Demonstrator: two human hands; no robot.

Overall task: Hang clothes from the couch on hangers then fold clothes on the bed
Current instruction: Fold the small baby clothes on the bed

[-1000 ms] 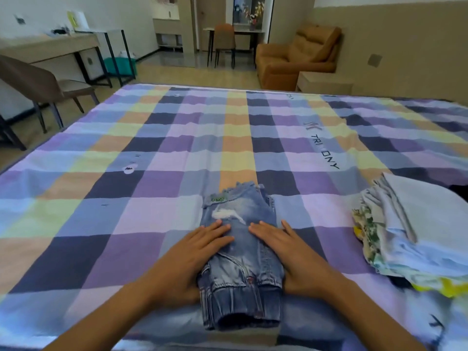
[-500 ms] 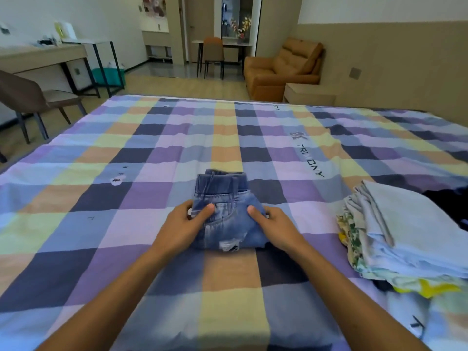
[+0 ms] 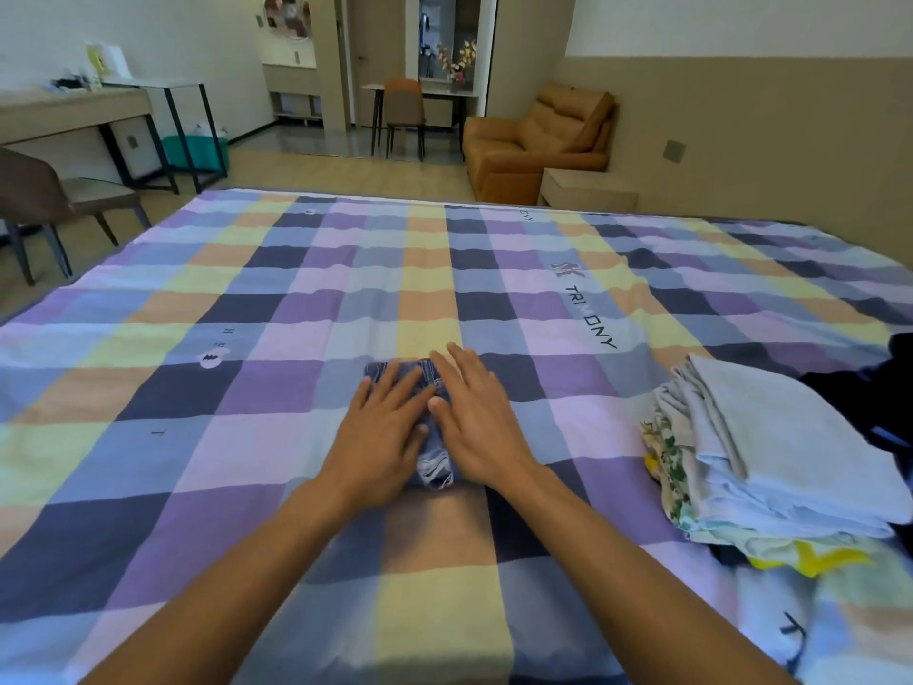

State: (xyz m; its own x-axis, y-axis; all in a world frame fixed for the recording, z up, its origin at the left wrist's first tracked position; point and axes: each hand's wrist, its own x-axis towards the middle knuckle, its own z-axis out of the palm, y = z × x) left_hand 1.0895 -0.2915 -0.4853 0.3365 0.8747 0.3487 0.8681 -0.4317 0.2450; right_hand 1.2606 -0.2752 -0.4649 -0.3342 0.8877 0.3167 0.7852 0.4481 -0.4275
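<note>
A small pair of faded blue jeans [image 3: 435,462], folded into a compact bundle, lies on the checked bedspread [image 3: 247,437] in the middle of the bed. My left hand [image 3: 383,432] and my right hand [image 3: 481,422] lie flat on top of it, side by side, fingers straight, pressing it down. Most of the jeans are hidden under the two hands; only the waistband end and a frayed bit between the wrists show. A stack of folded light clothes [image 3: 770,462] sits on the bed to the right, apart from the hands.
A dark garment [image 3: 884,388] lies behind the stack at the right edge. Beyond the bed stand an orange couch [image 3: 538,140], a low bedside cabinet [image 3: 588,190], a desk [image 3: 74,116] and a brown chair [image 3: 44,200] at left.
The jeans went from a long fold to a shorter bundle folded away from me. Both hands then let go of its edges and now press flat on top.
</note>
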